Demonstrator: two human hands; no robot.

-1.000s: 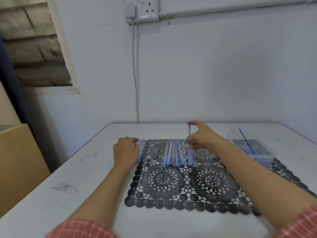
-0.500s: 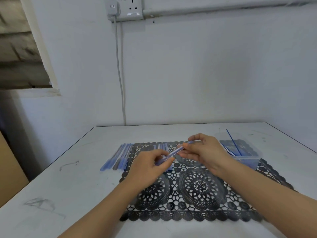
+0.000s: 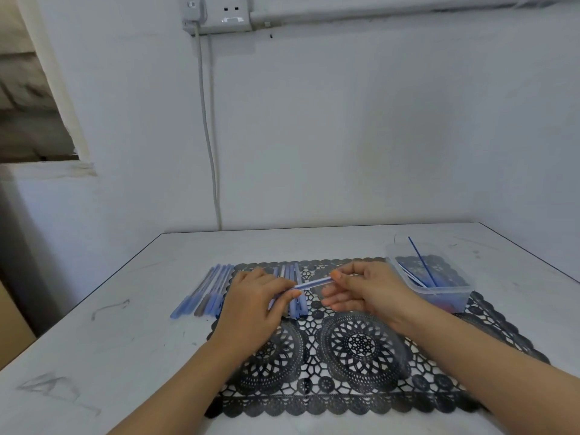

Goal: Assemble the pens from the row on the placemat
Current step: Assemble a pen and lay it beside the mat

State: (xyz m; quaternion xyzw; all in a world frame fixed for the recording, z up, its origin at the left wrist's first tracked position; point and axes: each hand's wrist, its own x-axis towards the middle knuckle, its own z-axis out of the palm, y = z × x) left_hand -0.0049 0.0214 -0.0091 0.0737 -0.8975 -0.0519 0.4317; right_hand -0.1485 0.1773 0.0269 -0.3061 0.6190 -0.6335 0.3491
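A black lace placemat (image 3: 354, 346) lies on the white table. One clear pen barrel (image 3: 314, 283) with a blue refill inside is held level above the mat. My left hand (image 3: 254, 306) grips its left end and my right hand (image 3: 367, 288) pinches its right end between thumb and fingertip. Behind it a short row of pale blue pens (image 3: 293, 296) lies on the mat's far edge. A second group of blue pens (image 3: 205, 291) lies on the table just left of the mat.
A clear plastic tub (image 3: 439, 288) with thin blue refills stands on the mat's far right corner, one refill sticking up. The table meets the wall behind, where a cable hangs from a socket (image 3: 219, 14). The table's left edge drops off.
My right hand lifted a pen from the row, and my left hand left the pens beside the mat and took its other end. The pen now lies level between both hands.
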